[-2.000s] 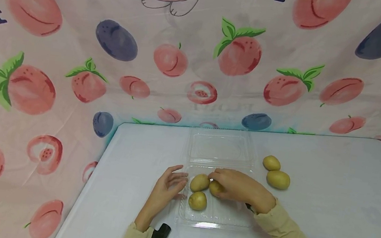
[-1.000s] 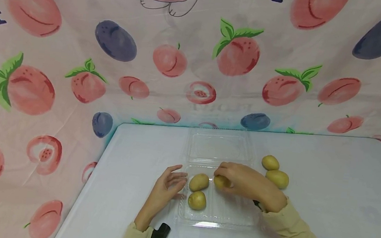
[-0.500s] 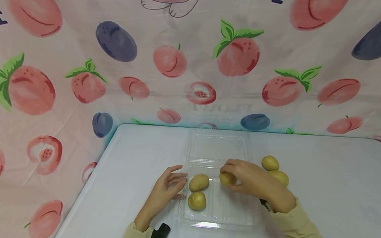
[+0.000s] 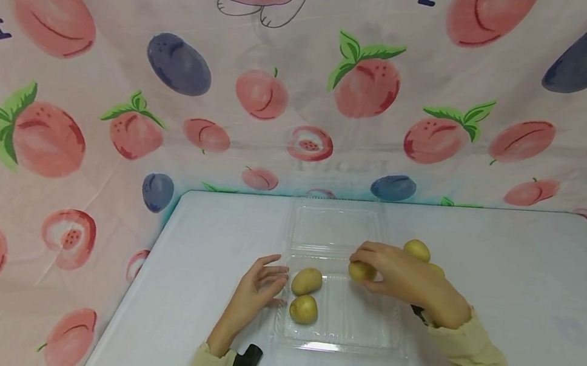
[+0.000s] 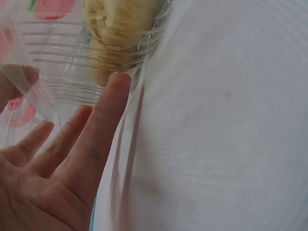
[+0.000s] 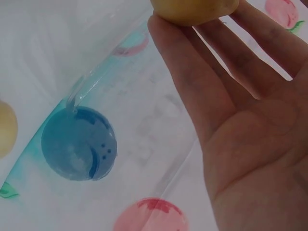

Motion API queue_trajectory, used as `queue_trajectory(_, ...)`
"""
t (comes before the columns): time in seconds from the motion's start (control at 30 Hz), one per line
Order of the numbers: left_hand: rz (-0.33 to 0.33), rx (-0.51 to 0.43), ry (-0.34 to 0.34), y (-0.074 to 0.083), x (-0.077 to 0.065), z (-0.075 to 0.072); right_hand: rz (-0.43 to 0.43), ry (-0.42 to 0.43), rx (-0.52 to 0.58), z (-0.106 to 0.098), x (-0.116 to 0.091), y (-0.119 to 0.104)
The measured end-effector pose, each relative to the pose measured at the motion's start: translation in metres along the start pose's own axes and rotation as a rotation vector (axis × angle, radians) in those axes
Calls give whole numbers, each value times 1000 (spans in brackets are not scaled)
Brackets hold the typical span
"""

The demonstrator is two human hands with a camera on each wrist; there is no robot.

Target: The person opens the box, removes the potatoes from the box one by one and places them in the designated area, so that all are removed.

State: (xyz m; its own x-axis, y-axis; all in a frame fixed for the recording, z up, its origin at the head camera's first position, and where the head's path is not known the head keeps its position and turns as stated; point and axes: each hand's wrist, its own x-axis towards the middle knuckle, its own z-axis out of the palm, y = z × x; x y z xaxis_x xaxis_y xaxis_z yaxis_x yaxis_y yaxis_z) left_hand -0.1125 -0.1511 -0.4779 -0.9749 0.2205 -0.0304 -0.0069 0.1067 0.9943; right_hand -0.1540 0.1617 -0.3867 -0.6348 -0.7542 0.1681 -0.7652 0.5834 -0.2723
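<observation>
My right hand (image 4: pixel 398 272) pinches a small yellow potato (image 4: pixel 361 271) over the back right part of a clear plastic clamshell container (image 4: pixel 331 345). In the right wrist view this potato (image 6: pixel 192 10) sits at the fingertips. Two potatoes lie one behind the other along the container's left side, the rear potato (image 4: pixel 306 281) longer and the front potato (image 4: pixel 303 309) rounder. Fingers spread and fairly straight, my left hand (image 4: pixel 252 294) rests against the container's left wall. The left wrist view shows its fingertips right at the ribbed clear side (image 5: pixel 91 53).
The container's lid (image 4: pixel 337 228) lies folded back toward the rear edge of the white table (image 4: pixel 501 330). Two more potatoes (image 4: pixel 417 250) sit to the right, the nearer one partly hidden by my right hand. Behind the table hangs a fruit-printed cloth (image 4: pixel 288 48).
My right hand has lifted the potato from beside the rear left one and carried it rightward and back. The left hand stays in place.
</observation>
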Motion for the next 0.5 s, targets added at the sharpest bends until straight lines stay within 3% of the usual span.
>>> queue_trajectory(0.5, 5, 6, 0, -1, 1, 0, 82, 19, 13, -6, -11, 10)
